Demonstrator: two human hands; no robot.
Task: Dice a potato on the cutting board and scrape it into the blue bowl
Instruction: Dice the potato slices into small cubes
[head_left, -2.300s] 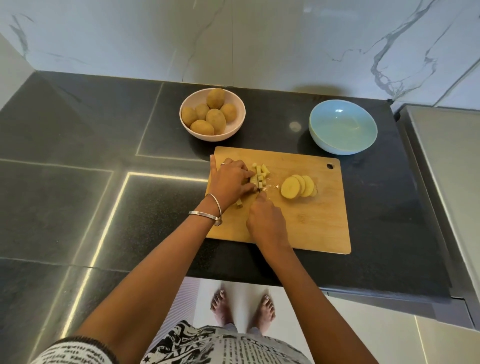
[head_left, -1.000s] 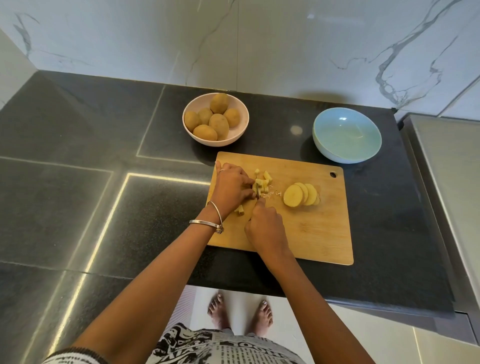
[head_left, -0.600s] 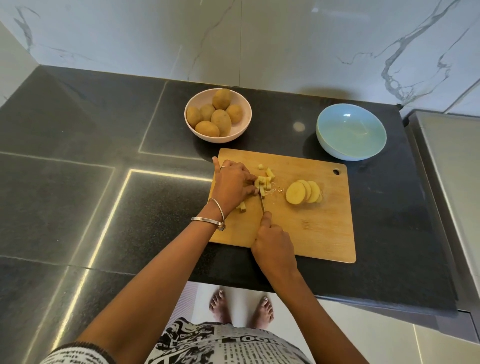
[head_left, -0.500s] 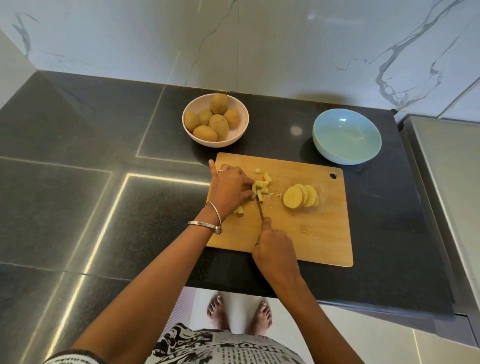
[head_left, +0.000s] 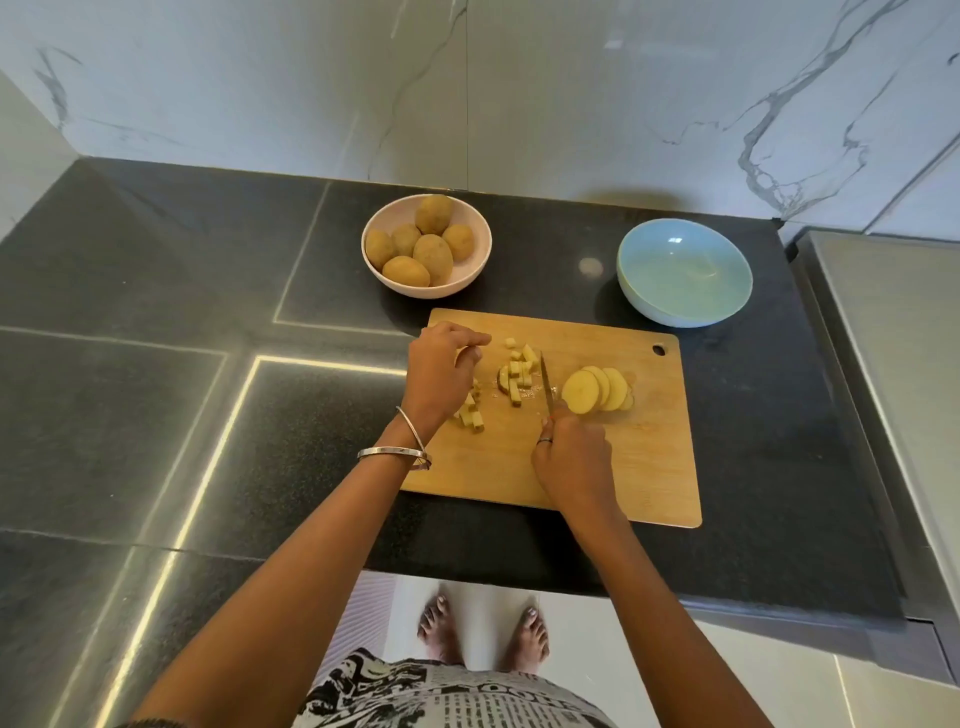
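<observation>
Standing by the counter here. Everything's arranged around the wooden cutting board (head_left: 639, 467): the potato is about half done, a scatter of pale little cubes (head_left: 517, 376) near the board's far left part and a fanned stack of round slices (head_left: 597, 389) toward its middle-right, still waiting to be cut. The right hand (head_left: 571, 460) is wrapped around the handle of a thin knife (head_left: 544, 382), whose blade stands between the cubes and the slices. The left hand (head_left: 441, 371) hovers over the board's left edge, fingers loosely bent, holding nothing as far as I can see; a few more cubes peek out under it.

My guess on handling: raw potato is firm but wet and starchy, so those slices will want to slide. Better to pinch the stack from its sides, fingertips tucked. The cubes are light and will roll, so sweep them with the blade.

The blue bowl (head_left: 684, 278), smooth and glossy, sits just past the board's far right corner. A pinkish bowl (head_left: 475, 270) of whole brown potatoes sits past the far left.
</observation>
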